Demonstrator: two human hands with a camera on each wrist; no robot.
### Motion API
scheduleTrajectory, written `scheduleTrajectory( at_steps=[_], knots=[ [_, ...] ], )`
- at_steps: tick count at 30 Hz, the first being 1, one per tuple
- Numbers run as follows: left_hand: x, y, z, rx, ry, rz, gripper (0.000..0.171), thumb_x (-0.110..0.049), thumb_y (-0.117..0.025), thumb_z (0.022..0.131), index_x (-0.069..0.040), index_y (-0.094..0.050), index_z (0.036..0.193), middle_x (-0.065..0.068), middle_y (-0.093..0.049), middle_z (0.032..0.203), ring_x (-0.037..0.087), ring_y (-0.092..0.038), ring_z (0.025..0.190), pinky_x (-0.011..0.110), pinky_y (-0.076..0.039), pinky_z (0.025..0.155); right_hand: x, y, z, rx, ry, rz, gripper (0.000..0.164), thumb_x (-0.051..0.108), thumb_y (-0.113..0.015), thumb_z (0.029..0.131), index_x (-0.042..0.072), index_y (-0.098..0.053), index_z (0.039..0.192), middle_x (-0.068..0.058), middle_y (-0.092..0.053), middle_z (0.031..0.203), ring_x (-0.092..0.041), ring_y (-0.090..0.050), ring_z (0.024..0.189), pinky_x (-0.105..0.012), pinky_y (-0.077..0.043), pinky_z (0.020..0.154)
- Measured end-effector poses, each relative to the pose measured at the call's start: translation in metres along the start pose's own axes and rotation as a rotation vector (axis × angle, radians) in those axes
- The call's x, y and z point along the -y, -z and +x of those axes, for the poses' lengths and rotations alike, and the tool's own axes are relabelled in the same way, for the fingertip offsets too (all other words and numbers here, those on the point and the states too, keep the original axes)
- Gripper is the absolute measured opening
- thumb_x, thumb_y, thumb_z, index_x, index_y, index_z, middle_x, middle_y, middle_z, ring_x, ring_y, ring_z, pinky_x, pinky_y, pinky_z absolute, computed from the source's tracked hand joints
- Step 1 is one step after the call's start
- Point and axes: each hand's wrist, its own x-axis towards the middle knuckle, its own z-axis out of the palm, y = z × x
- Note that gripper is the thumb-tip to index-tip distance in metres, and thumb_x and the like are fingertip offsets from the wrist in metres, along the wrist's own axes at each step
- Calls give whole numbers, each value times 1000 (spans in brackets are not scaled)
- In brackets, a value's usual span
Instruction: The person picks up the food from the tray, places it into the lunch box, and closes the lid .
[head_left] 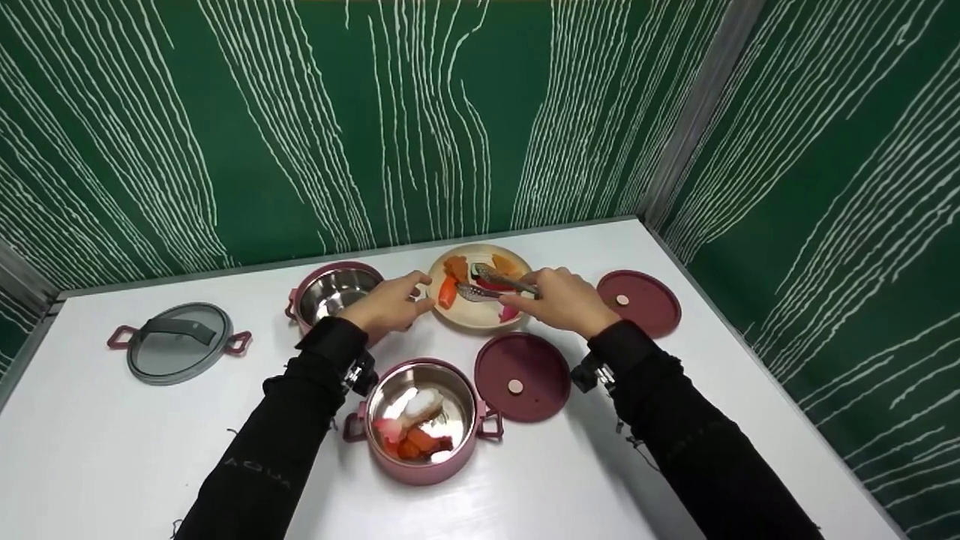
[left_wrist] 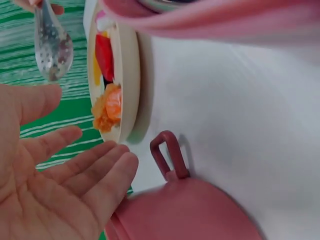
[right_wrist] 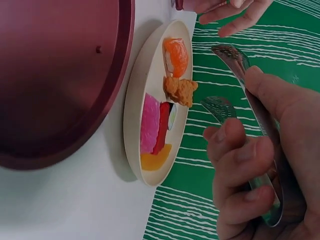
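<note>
My right hand [head_left: 568, 298] grips metal tongs [right_wrist: 267, 120], fingers curled round the arms, over a cream plate [head_left: 474, 321]. The perforated tong tips stand apart, with nothing between them in the right wrist view. On the plate lie toy foods: a salmon sushi [right_wrist: 177, 56], a brown fried piece [right_wrist: 181, 91], a pink piece [right_wrist: 150, 122], a red piece [right_wrist: 163, 127] and a yellow piece [right_wrist: 156, 159]. My left hand [head_left: 390, 304] hovers at the plate's left side, fingers spread and holding nothing, near the rear pink pot [left_wrist: 185, 215].
A front pink pot [head_left: 422, 471] contains several toy foods. Beside it lies a maroon lid [head_left: 523, 356]; another maroon lid [head_left: 651, 300] is right of the plate. A glass lid [head_left: 174, 356] with two handles lies at left. Green walls border the white table [head_left: 90, 420].
</note>
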Motion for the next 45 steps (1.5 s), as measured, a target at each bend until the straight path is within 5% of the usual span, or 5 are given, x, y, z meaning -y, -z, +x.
scheduleTrajectory(
  at_steps=[5,13,21,30,45],
  knots=[
    [0,0,2,26,-48,115,50,-20,-46,113,-2,-42,159,32,-54,155,44,-65,127,52,-50,117,7,-8,7,4,1,-12,43,55,-68,102,14,-83,108,2,-63,72,-15,-51,63,-31,-36,60],
    [0,3,4,133,-70,251,58,-17,-42,111,3,-34,165,30,-41,167,46,-38,157,53,-27,135,21,-21,16,13,-64,-34,45,55,-69,102,13,-83,106,1,-82,80,-24,-74,82,-38,-49,68],
    [3,5,2,221,-16,219,65,-10,-41,106,-6,-28,170,24,-33,173,42,-28,163,52,-19,137,38,-35,24,-56,-92,-139,49,56,-69,101,16,-65,74,-12,-77,91,-35,-75,88,-55,-61,76],
    [2,2,2,253,12,233,60,-18,-38,111,-12,-28,171,18,-28,176,40,-23,165,54,-16,137,46,-45,26,-60,-114,-197,47,55,-71,100,8,-75,93,-21,-78,114,-38,-76,97,-61,-64,83],
    [2,1,2,280,-13,240,66,-10,-43,107,-5,-26,170,23,-28,175,43,-24,164,56,-15,137,34,-45,22,-88,-58,-191,51,49,-74,101,17,-52,68,-18,-77,98,-43,-77,90,-60,-64,78]
  ],
)
